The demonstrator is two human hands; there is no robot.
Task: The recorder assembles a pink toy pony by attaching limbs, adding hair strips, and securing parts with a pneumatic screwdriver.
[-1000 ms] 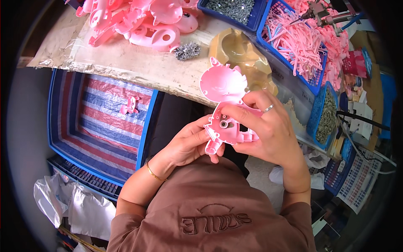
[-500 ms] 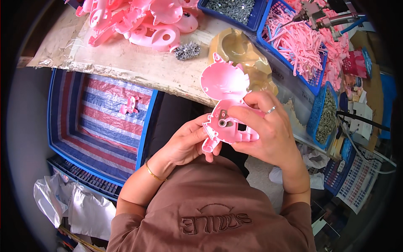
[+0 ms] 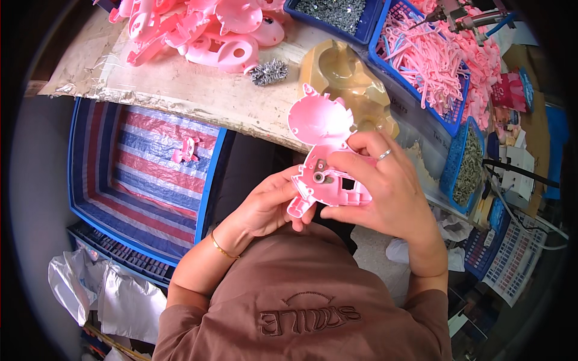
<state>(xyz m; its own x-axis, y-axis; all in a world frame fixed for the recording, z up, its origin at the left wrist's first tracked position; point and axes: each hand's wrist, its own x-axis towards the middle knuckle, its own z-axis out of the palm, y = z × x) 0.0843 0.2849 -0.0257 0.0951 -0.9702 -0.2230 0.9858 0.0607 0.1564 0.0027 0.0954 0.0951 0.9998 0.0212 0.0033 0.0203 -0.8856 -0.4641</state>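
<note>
A pink animal-shaped plastic shell half [image 3: 319,117], its hollow inside turned up, is held in front of my body. My left hand [image 3: 270,206] is closed on its lower left edge, thumb on top and fingertips showing beneath. Around the right side of the same shell my right hand [image 3: 394,186] is closed, with bent fingers over the upper edge and inside and the thumb low. A small round metal piece [image 3: 318,177] sits within the shell. Beside it a thin pale pink piece lies by my right fingertips; whether they pinch it is unclear.
Pink shells [image 3: 220,51] are heaped on the bench beside a pile of screws [image 3: 269,73] and a tan moulded fixture [image 3: 310,63]. Blue baskets [image 3: 385,45] hold pink strips and metal parts. A striped-lined crate [image 3: 135,180] stands left; tool heads [image 3: 463,21] hang upper right.
The shell has shifted slightly left and down with both hands. My right fingers have moved a little inside it, and a thin pale pink piece shows beside the metal piece.
</note>
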